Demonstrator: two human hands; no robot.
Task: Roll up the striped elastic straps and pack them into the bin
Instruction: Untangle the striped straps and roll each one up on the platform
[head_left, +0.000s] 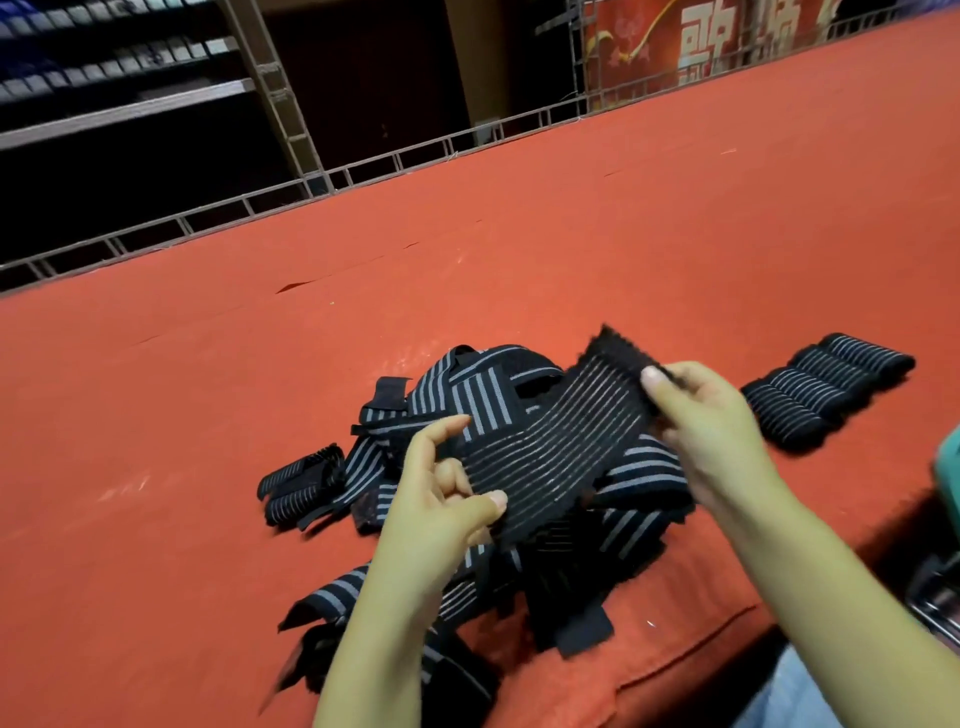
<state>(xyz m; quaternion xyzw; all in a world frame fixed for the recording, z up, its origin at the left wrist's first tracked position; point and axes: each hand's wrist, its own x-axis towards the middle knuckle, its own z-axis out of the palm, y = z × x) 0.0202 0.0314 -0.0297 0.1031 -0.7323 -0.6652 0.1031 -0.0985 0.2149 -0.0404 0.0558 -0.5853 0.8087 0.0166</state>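
Pinching one flat ribbed striped strap (550, 441) taut, left hand (441, 499), right hand (701, 415), above red felt table (519, 234).

A red-covered table (571, 218) edged by a metal rail (363, 166) — dark shelving (119, 78) stands beyond.

Cut off by the bottom edge: both forearms and the lowest loose straps (363, 665) of the heap. Cropped at the right edge: a teal object (948, 457), too little showing to identify. Hidden under the stretched strap (550, 452): the middle of the heap. Blurred beyond reading: goods on the far shelves (119, 57).
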